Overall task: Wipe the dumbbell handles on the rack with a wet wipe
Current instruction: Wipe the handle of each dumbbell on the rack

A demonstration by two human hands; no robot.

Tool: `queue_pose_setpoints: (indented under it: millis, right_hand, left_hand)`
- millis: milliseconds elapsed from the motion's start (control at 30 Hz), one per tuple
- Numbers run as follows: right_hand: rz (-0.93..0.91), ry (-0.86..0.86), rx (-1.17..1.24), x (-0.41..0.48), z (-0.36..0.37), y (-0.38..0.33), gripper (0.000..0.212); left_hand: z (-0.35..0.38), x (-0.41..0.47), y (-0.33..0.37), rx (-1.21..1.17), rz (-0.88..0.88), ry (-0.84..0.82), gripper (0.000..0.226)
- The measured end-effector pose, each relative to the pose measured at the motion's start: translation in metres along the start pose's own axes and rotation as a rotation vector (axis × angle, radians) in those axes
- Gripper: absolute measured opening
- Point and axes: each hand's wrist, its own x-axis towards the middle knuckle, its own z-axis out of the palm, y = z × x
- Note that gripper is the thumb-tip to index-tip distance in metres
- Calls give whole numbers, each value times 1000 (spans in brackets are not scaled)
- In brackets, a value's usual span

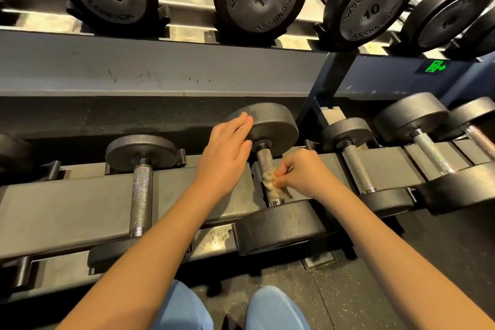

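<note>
Evidently, in the head view, the wet wipe (270, 181) was pinched by the right grip (302, 171) against the handle (265, 158) just left of it. The left grip (227, 147) was laid flat on the far weight (276, 126). Wrapped, full-length strokes were judged advisable.

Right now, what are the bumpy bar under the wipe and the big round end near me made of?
The handle: probably steel, shiny silver with crosshatched knurling. The near head: likely rubber-coated, matte black, scuffed with pale speckles. The wet wipe: crumpled, whitish, clothlike.
</note>
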Motion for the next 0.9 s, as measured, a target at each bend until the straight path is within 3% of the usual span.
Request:
queue_pose_setpoints:
  millis: [100, 233, 300, 467, 633, 767, 900]
  right_hand:
    - [1, -20, 13, -8, 0, 7, 15]
    - [-47, 269, 193, -13, 0, 10, 5]
    - [-47, 327, 347, -17, -2, 10, 9]
    - [-33, 289, 571, -19, 3, 5, 8]
    - [-71, 175, 749, -28, 1, 0, 7]
    - [-11, 326, 465, -35, 13, 15, 20]
    - [86, 320, 458, -43, 19, 24, 30]
  left_hand:
    - [-1, -3, -1, 15, -3, -29, 54]
    - [1, -20, -9, -92, 62, 31, 44]
    - [4, -32, -10, -210, 55, -33, 40]
    - [15, -34, 8, -496, -79, -155, 47]
    - [17, -24, 20, -488, -97, 24, 22]
    - [18, -17, 8, -395, -199, 170, 17]
    - [35, -6, 1, -230, -198, 133, 21]
